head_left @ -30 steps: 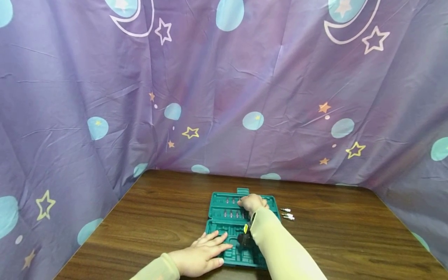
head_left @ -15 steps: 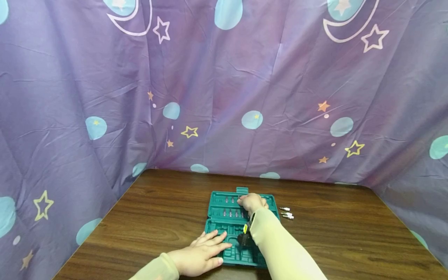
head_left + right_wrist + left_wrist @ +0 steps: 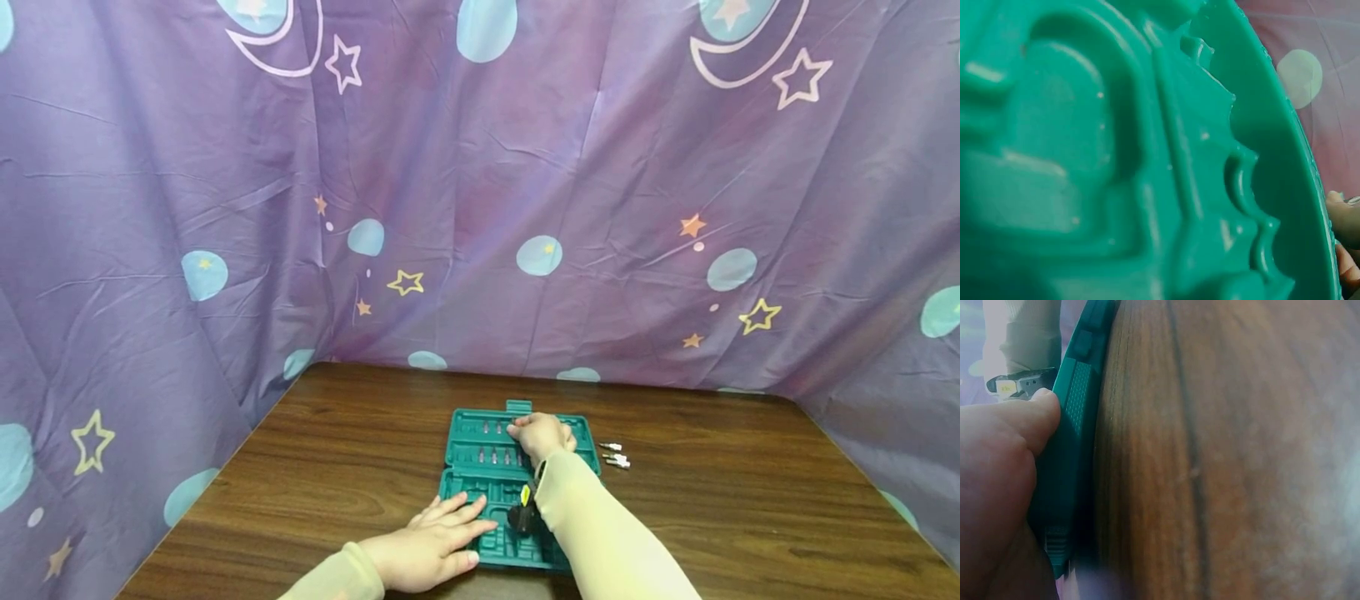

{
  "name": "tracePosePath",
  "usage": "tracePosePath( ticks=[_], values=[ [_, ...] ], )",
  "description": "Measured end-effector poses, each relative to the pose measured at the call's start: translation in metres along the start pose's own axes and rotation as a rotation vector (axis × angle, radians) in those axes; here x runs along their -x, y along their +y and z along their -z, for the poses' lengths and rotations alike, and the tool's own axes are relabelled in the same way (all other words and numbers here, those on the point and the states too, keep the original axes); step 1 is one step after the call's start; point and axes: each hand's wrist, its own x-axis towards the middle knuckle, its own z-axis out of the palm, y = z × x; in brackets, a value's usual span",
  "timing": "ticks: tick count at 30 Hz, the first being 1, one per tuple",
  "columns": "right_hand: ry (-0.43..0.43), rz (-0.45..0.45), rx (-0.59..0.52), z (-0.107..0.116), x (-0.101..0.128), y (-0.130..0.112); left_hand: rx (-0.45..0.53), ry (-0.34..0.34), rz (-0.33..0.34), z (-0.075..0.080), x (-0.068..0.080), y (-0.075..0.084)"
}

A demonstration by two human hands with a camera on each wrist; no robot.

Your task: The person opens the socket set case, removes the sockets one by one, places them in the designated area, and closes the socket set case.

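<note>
A green plastic bit case (image 3: 461, 487) lies unfolded on the table. My left hand (image 3: 423, 554) rests with spread fingers on the near half's left edge; in the left wrist view its thumb (image 3: 1041, 415) presses the case's side. Over the far half, my right hand (image 3: 543, 435) pinches a small screwdriver bit, mostly covered by the fingers; in the right wrist view a sliver of metal (image 3: 1353, 200) shows at the fingertips. Several bits (image 3: 495, 456) stand in rows left of that hand. Moulded hollows (image 3: 1066, 119) of the case fill the right wrist view.
Several small light-coloured pieces (image 3: 617, 458) lie on the wooden table (image 3: 712, 483) just right of the case. A black wrist camera (image 3: 522, 515) hangs from the right wrist over the near half. Behind the table hangs a purple patterned cloth (image 3: 450, 208).
The right wrist has tilted very slightly, while its fingers stay at the same spot in the far half. My left hand has not moved.
</note>
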Motion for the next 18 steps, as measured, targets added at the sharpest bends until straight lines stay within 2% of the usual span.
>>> tracePosePath(
  ticks=[6, 10, 18],
  values=[
    [0.023, 0.002, -0.150, 0.002, 0.003, -0.002, -0.001, 0.008, 0.001, 0.002, 0.002, 0.000],
    [-0.004, 0.026, -0.184, 0.007, -0.002, 0.001, -0.011, 0.012, -0.014, 0.001, 0.001, -0.001],
    [-0.150, 0.212, -0.301, 0.029, -0.016, 0.009, -0.016, 0.006, -0.012, 0.000, 0.000, -0.002]
  ],
)
